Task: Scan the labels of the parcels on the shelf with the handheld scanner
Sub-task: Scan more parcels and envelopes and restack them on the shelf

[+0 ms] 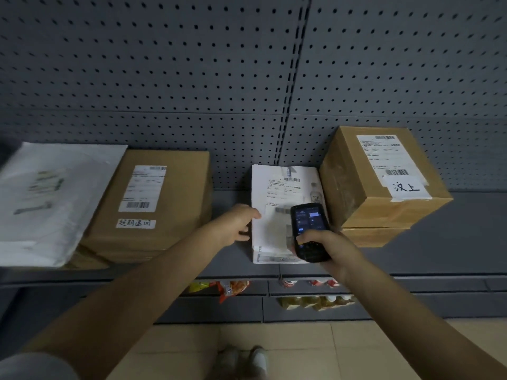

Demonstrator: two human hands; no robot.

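Head view, scanner (309,231) in right hand (329,250) hiding white parcel (274,204) label, blurred

The grey shelf (452,234) carries a white bag (49,198), cardboard boxes (153,204) and a white parcel (277,215).

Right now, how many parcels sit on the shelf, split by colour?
Brown cardboard boxes: 2, the flat brown cardboard box on the left and the taller brown cardboard box on the right.
White parcels: 2, the white plastic mailer bag and the flat white parcel.
Total: 4
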